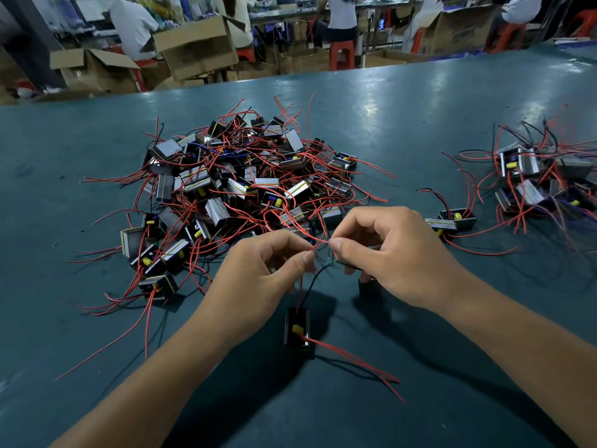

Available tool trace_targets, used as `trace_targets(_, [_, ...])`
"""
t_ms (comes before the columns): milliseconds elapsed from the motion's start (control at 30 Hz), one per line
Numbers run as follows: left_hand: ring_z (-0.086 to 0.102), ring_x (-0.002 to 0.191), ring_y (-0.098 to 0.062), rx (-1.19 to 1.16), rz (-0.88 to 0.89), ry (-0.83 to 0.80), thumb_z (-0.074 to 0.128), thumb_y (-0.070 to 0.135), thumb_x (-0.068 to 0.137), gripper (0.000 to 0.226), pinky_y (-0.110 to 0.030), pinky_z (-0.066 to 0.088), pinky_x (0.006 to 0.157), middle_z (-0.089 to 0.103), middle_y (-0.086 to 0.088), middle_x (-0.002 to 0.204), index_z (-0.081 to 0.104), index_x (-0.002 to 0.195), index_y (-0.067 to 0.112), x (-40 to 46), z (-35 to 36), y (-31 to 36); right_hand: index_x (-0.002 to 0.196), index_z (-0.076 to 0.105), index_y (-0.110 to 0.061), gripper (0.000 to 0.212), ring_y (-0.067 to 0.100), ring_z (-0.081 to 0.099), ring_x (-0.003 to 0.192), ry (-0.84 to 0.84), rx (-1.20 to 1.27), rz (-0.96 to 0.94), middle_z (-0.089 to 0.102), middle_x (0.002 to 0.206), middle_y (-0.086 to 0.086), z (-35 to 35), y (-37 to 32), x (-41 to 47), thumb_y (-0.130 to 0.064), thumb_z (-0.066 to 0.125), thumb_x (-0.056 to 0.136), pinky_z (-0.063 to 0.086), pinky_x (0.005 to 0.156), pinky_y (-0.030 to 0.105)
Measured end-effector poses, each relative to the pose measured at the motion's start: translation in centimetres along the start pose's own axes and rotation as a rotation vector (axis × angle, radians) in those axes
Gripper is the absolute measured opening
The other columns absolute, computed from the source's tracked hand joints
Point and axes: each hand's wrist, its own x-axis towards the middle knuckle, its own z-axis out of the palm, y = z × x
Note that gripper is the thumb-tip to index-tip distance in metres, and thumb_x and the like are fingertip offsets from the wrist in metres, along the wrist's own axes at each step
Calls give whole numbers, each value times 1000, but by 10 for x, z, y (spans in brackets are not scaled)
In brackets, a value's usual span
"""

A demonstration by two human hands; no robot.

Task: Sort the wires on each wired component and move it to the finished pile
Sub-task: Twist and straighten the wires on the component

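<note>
I have one component (296,329) standing on the worktop (420,101) just in front of me, between my forearms, its yellow part facing up; it sits there alone, I judge, so its leads stay clear of the tangle beyond. My left hand (258,273) pinches a red wire (300,292) that rises from the component, thumb against fingertip near the wire's upper end; my right hand (397,253) pinches the tip of a black wire (311,282) low down, and its thumb and forefinger also seem to meet a red strand higher up, though I cannot tell whether that strand belongs to this component or to the heap behind. The hands are close together, almost touching, which suits drawing the two leads apart by colour; two more red wires (355,363) trail loose from the component's near end toward me, untouched.

The unsorted heap (232,189) lies beyond my hands, a mass of components under red leads, near enough to pick from without stretching; the finished pile (536,182) sits well to the right, kept apart so done and undone do not mix; two components (452,219) lie between my right hand and that pile, just short of it. Beyond the worktop are cardboard boxes (197,46) and seated people, blurred.

Judging by the heap's size against the pile's, most of the job remains.
</note>
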Motion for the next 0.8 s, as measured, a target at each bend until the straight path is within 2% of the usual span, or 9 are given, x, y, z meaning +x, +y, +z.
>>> trace_targets(67, [57,62,-10,112,99,115,70,15,93,10,-27,47,59,68,8,78,71,93,25,-2,2,2,79,69,-26,11,8,65,62,30,-4,-1,69,70,-7,0,2,2,-26,71,89,55,59,30])
trace_targets(133, [54,62,-12,165,196,141,71,16,89,11,-23,44,57,63,10,78,69,93,25,-5,1,4,80,68,-28,10,3,62,63,63,-47,-20,68,71,-12,2,3,2,-30,72,89,47,57,15])
trace_targets(200, [52,61,-8,177,215,97,72,22,84,13,-15,39,58,60,17,79,66,94,29,-5,3,3,81,66,-28,9,1,61,65,90,-78,-21,67,72,-15,5,4,1,-30,72,89,40,58,8])
trace_targets(267, [50,60,-4,153,150,74,76,30,83,16,-10,37,58,60,19,81,65,94,33,-3,5,-2,83,65,-27,9,1,62,69,117,-77,-22,67,74,-16,4,4,1,-27,72,89,39,61,7])
trace_targets(367, [52,62,-1,12,41,49,80,37,83,17,-16,42,57,62,14,79,66,92,33,0,8,-10,83,63,-25,10,5,62,72,135,-56,-62,65,76,-15,-2,-2,2,-23,70,89,40,64,8])
trace_targets(500, [49,57,3,23,66,53,76,32,86,7,-6,38,55,59,22,69,69,87,33,1,12,-13,83,65,-25,10,5,57,67,-9,-93,-95,62,74,-16,-14,-8,3,-20,69,91,39,62,8])
trace_targets(600, [47,58,2,42,69,56,73,34,88,5,-6,36,56,58,24,68,68,86,34,1,11,-12,85,69,-27,6,6,60,73,-145,-112,-80,65,81,-15,-18,-7,4,-24,69,91,41,64,9])
trace_targets(800, [50,63,0,83,101,41,70,37,89,6,-7,38,59,60,23,76,69,87,32,0,8,-10,84,69,-28,7,8,57,71,-215,-53,-100,62,83,-12,-18,-7,3,-26,72,89,45,65,18])
